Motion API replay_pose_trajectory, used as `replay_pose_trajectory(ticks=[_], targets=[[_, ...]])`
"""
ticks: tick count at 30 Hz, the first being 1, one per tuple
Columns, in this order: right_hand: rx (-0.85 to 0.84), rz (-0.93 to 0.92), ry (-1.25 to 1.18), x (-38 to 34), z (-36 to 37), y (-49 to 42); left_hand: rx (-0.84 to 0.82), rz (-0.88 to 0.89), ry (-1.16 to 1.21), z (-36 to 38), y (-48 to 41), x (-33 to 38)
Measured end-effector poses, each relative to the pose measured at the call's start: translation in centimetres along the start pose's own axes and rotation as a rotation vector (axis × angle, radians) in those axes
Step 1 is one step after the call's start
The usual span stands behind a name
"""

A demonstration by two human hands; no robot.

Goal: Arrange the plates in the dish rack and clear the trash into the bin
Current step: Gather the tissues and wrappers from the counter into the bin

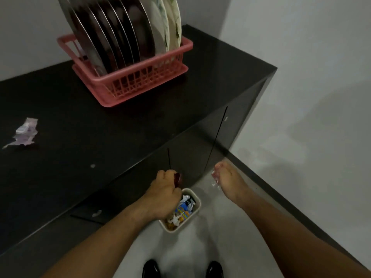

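Worktop (80,117): black, glossy, top of a dark cabinet set against a grey wall (301,57).
Cabinet front (200,137): dark doors with small pale knobs, facing the floor.
Dish rack (130,87): pink plastic, on the far part of the worktop, near its right end.
Steel plates (112,37): several, on edge in the rack, packed side by side and leaning left.
White patterned plates (170,27): two, on edge at the right end of the rack, touching the steel ones.
Crumpled wrapper (25,131): pale, purplish, lying alone on the left of the worktop, well apart from the rack.
Floor (200,247): pale grey, shiny.
Bin (197,201): small, cream, on the floor just beside the cabinet front.
Trash (183,209): mixed wrappers, blue, yellow and white, filling the bin.
Left hand (163,191): over the bin's left rim, fingers curled, gripping a dark red scrap (177,178).
Right hand (228,179): right of the bin and apart from it, fingertips pinching a clear scrap (215,174); blurred, detail unclear.
Shoes (151,268): black, glossy, two toes at the bottom edge.
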State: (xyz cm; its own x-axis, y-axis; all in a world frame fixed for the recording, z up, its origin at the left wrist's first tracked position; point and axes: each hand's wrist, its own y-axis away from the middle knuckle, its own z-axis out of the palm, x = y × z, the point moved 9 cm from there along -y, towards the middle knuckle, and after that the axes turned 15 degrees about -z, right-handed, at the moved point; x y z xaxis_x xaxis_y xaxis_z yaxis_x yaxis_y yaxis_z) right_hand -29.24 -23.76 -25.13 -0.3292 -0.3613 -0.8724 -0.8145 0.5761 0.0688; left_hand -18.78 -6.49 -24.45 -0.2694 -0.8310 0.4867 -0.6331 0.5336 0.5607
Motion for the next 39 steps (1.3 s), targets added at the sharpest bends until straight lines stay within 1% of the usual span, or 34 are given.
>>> replay_pose_trajectory(ticks=[1,3,6,8,13,15,18,21,23,25,27,29,32,35,37,39], targets=[[-0.024,0.002,0.018,1.3,0.4,0.1,-0.008,-0.055,-0.024,1.4,-0.7,-1.1],[-0.072,0.052,0.029,3.9,1.7,0.3,-0.014,-0.101,-0.045,3.4,-1.3,-2.9],[-0.261,0.112,0.080,9.9,4.7,0.0,-0.097,-0.151,0.007,8.0,-3.4,-5.3],[-0.345,0.088,0.125,13.3,6.9,-0.2,-0.123,-0.178,0.061,10.3,-4.7,-7.3],[-0.373,-0.038,0.258,21.1,12.5,-3.0,0.022,-0.230,0.094,15.4,-9.2,-13.4],[-0.439,-0.133,0.321,24.1,16.3,-4.4,0.074,-0.221,0.095,17.8,-11.2,-16.1],[-0.522,-0.206,0.369,28.6,22.3,-6.1,0.113,-0.210,0.110,21.4,-14.3,-19.8],[-0.555,-0.345,0.564,32.4,28.1,-7.9,0.165,-0.192,0.170,23.9,-17.1,-22.7],[-0.588,-0.339,0.666,35.3,31.0,-8.9,0.214,-0.173,0.200,24.9,-18.8,-24.1],[-0.692,-0.313,0.755,38.3,33.9,-9.0,0.267,-0.160,0.213,25.7,-20.3,-25.4],[-0.703,-0.330,0.801,40.4,35.7,-9.6,0.316,-0.156,0.204,26.5,-21.5,-26.1],[-0.641,-0.350,0.732,41.4,36.6,-10.8,0.353,-0.167,0.156,27.3,-22.6,-26.4],[-0.623,-0.264,0.591,42.9,37.2,-11.7,0.373,-0.203,0.121,28.7,-24.1,-26.3],[-0.695,-0.144,0.469,44.6,36.9,-10.9,0.388,-0.217,0.071,30.0,-26.0,-25.4],[-0.757,-0.105,0.416,45.0,36.0,-10.3,0.407,-0.213,-0.053,31.2,-27.9,-24.7],[-0.810,-0.062,0.372,44.9,34.4,-10.1,0.383,-0.236,-0.207,32.7,-30.0,-24.5]])
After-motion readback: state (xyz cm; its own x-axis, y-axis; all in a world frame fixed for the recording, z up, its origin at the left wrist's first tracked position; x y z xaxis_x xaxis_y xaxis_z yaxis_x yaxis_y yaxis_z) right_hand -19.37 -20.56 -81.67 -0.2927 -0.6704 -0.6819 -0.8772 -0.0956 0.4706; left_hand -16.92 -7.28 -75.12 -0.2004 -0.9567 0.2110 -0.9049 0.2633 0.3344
